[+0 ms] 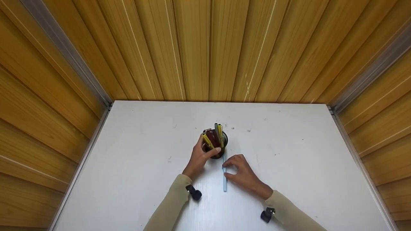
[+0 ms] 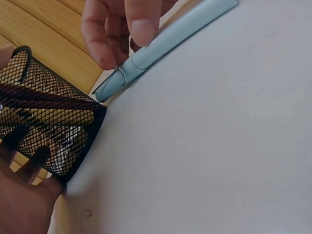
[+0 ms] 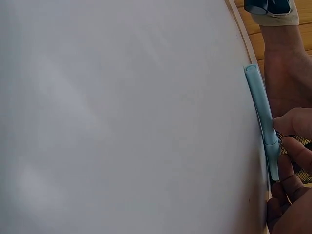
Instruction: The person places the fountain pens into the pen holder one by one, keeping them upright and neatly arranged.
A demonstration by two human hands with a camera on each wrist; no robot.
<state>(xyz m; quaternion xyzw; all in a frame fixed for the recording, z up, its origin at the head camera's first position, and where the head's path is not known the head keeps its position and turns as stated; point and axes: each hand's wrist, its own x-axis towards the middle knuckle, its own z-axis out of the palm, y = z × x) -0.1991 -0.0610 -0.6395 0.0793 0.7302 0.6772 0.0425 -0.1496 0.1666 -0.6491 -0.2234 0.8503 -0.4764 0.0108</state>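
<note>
- Pen holder (image 1: 217, 146), black wire mesh, stands upright near the middle of the white counter (image 1: 128, 166); yellow pens (image 1: 219, 132) and darker ones rise from its mouth. In the left wrist view the mesh wall (image 2: 48, 131) shows the pens' colours through it.
- Left hand (image 1: 199, 158) reaches in from the lower left and grasps the pen holder from its left side, thumb curled across the near wall; its sleeve (image 1: 170, 205) is beige.
- Light blue pen (image 1: 224, 175) lies just right of the left hand, its long axis running from the base of the pen holder toward the person. In the left wrist view its clip end (image 2: 117, 80) sits just beside the lower edge of the mesh; whether the two touch cannot be told.
- Right hand (image 1: 245, 175) comes in from the lower right and pinches the light blue pen near its far end between thumb and fingertips (image 2: 141, 24). In the right wrist view the pen's barrel (image 3: 261, 109) rests flat against the counter while the fingers (image 3: 292, 124) close on it.
- Wooden panelled walls (image 1: 205, 48) enclose the counter on three sides, with metal strips (image 1: 67, 53) in the corners.
</note>
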